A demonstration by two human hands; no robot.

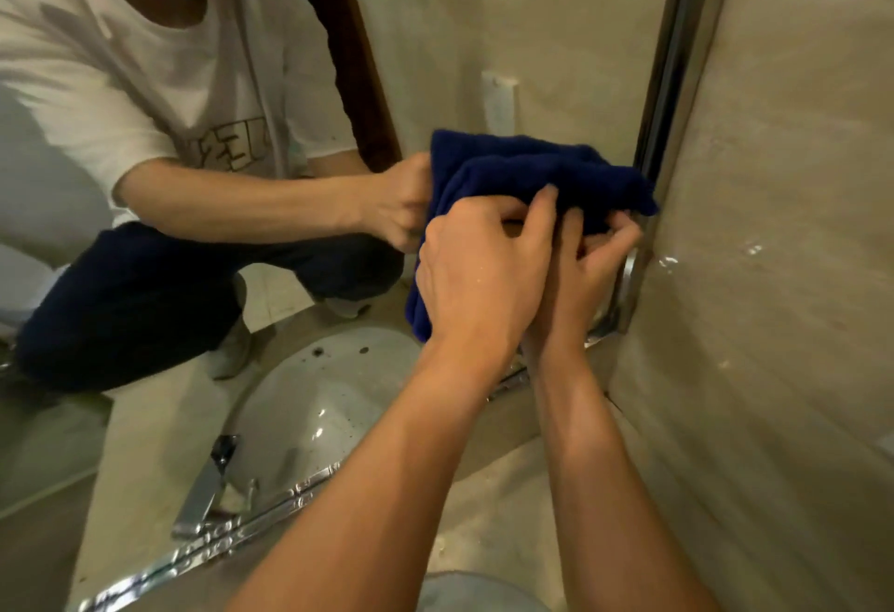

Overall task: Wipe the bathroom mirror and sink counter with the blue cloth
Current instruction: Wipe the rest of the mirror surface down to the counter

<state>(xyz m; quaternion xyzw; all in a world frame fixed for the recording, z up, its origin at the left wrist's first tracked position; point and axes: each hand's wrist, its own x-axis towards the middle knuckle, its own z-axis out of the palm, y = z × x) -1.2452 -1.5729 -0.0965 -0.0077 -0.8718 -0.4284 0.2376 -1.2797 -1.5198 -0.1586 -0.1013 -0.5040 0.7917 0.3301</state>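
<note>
Both hands grip the bunched dark blue terry cloth [542, 176] against the lower right corner of the chrome-framed mirror [556, 31], the left hand [476, 273] clutching its near folds and the right hand [588, 263] pinching its edge beside the frame, above the beige stone bench [503, 515].

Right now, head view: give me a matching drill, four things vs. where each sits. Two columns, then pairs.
Things:
1. blue cloth
2. left hand
3. right hand
4. mirror frame

Places:
A. chrome strip along the mirror's right edge
B. bunched against the glass near that edge
C. nearer the wall, fingers curled into the cloth's lower fold
D. laid over the other hand, fingertips on the cloth

Pairs: 1-B, 2-D, 3-C, 4-A
</note>
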